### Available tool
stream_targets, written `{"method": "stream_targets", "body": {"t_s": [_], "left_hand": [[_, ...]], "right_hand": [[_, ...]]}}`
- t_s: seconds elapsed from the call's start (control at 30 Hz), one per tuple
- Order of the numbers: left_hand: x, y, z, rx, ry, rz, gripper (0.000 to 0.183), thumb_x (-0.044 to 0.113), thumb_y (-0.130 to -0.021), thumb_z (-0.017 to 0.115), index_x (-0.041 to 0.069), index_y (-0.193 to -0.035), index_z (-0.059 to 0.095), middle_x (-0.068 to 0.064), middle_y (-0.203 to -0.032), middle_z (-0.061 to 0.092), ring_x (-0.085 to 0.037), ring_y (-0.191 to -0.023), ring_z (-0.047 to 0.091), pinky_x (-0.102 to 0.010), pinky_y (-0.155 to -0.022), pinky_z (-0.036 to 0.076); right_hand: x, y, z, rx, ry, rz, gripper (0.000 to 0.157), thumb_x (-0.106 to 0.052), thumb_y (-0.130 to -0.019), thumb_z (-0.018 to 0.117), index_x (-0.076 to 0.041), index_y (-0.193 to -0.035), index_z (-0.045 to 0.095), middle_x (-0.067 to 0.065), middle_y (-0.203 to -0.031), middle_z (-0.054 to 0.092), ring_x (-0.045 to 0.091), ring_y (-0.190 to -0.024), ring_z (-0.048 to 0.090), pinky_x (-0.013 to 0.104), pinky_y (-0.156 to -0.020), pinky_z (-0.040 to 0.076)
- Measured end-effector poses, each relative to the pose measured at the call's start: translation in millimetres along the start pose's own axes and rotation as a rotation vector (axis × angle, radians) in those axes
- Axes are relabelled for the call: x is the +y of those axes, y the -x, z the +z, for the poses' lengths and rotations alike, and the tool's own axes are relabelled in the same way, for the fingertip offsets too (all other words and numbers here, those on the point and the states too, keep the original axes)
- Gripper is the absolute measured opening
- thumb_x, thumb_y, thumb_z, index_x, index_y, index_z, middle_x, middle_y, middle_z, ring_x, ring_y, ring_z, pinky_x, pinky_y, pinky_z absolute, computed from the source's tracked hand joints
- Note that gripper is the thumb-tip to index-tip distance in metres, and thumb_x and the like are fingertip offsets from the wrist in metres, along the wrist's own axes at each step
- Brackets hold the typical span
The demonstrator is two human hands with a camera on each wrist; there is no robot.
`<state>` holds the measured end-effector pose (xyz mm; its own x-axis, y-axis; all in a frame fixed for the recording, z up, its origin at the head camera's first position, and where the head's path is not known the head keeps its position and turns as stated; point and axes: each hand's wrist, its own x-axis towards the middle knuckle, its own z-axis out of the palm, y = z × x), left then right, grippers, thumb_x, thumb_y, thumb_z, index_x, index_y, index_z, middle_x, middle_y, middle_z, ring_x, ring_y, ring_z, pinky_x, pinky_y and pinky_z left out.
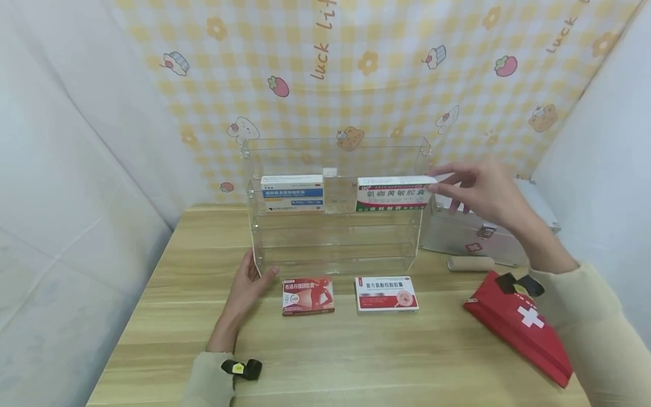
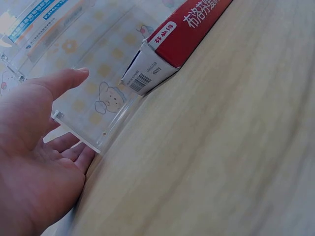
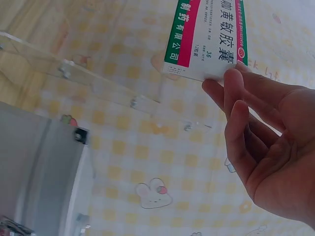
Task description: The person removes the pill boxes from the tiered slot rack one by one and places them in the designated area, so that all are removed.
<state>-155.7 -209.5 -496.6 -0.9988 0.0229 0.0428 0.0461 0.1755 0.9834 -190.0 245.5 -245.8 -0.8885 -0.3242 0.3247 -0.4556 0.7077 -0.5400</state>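
As fingers of R hand [image 1: 478,189] pinch the green-red box [image 1: 391,194] at R end of the clear rack [image 1: 335,251], L hand [image 1: 246,288] has fingers loosely spread by its lower corner. Box could tip if released off-balance; rack might skid if bumped. Qty: 1 rack, 4 boxes [image 1: 292,194] (2 on rack, 2 on surface [image 1: 315,367]), 1 pouch [image 1: 508,325], 1 case [image 1: 450,229], 1 tube [image 1: 470,263].

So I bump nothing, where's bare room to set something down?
The table is bare in front of the red box and white box, up to the red pouch, and left of the left forearm. The rack has a gap between blue-banded box and green-lettered box. Crowded: back right, with silver case and beige roll.
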Motion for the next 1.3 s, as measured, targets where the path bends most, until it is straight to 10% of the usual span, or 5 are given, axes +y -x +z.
{"method": "stream_targets", "body": {"t_s": [0.83, 1.3], "left_hand": [[0.9, 0.8, 0.1, -0.012, -0.005, -0.032, 0.088, 0.038, -0.091, 0.071, 0.03, -0.157, 0.014, -0.008, -0.161, 0.016, -0.028, -0.145, 0.02, -0.045, -0.117, 0.02], [0.7, -2.3, 0.3, -0.013, 0.004, -0.015, 0.086, 0.034, -0.091, 0.071, 0.03, -0.157, 0.016, -0.009, -0.161, 0.02, -0.027, -0.145, 0.021, -0.047, -0.118, 0.019]], "right_hand": [[34, 97, 79.4, -0.156, -0.085, 0.103, 0.028, -0.024, -0.086, 0.077, -0.02, -0.114, 0.073, 0.0, -0.089, 0.074, 0.01, -0.046, 0.059, 0.03, -0.038, 0.049], [51, 141, 101.2, -0.443, -0.28, 0.273, 0.031, -0.03, -0.088, 0.074, -0.013, -0.114, 0.071, 0.006, -0.085, 0.072, 0.029, -0.049, 0.061, 0.037, -0.04, 0.052]]}}
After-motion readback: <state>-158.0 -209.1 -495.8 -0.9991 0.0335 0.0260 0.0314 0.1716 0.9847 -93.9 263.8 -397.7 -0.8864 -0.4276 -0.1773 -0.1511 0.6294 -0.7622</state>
